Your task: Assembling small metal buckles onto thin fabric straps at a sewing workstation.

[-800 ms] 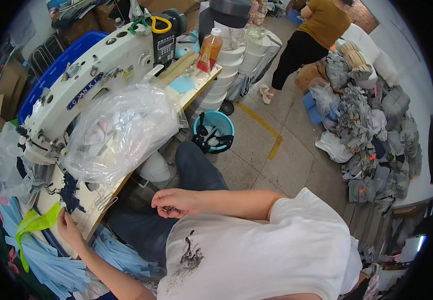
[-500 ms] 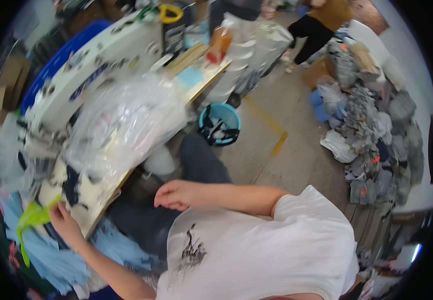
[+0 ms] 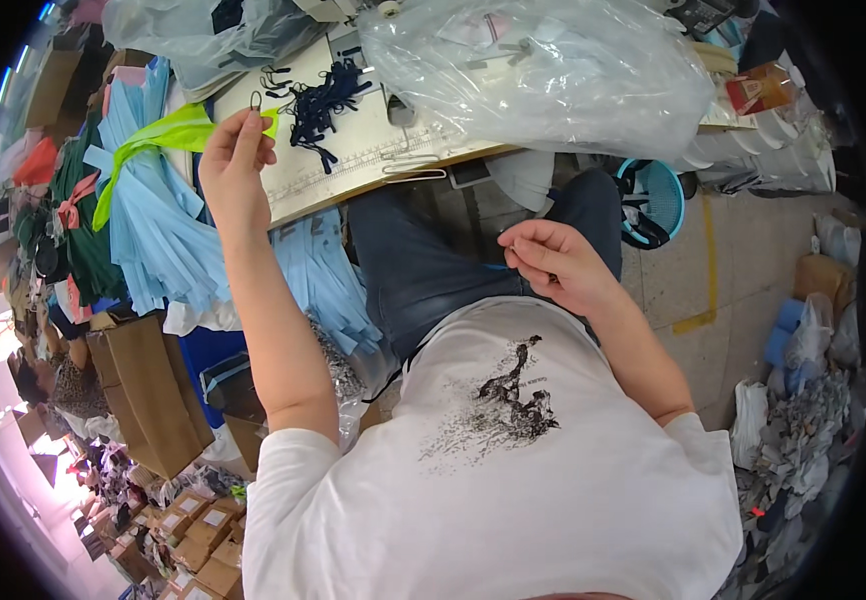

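Observation:
My left hand [image 3: 238, 165] is raised at the table's left end, thumb and fingers pinched on a small dark cord loop [image 3: 256, 100] that sticks up above the fingertips. Just behind this hand runs a lime-yellow fabric strip [image 3: 168, 132], lying over a bundle of light blue fabric strips [image 3: 158, 225]. To its right, a pile of navy cord loops [image 3: 328, 105] lies on the white table [image 3: 288, 190]. Over my lap is my right hand [image 3: 563, 265], closed in a pinch; a tiny dark thing may show at its fingertips, too small to name.
A large clear plastic bag [image 3: 553, 75] covers much of the tabletop. Beyond my right knee stands a blue basket [image 3: 665, 200] with dark scraps. Grey fabric bundles [image 3: 803, 450] are heaped at right. Cardboard boxes [image 3: 148, 390] stand at left.
The view has swung left, bringing the blue strips and boxes further into sight. My left hand now shows the dark loop upright. My right hand stays pinched above my lap.

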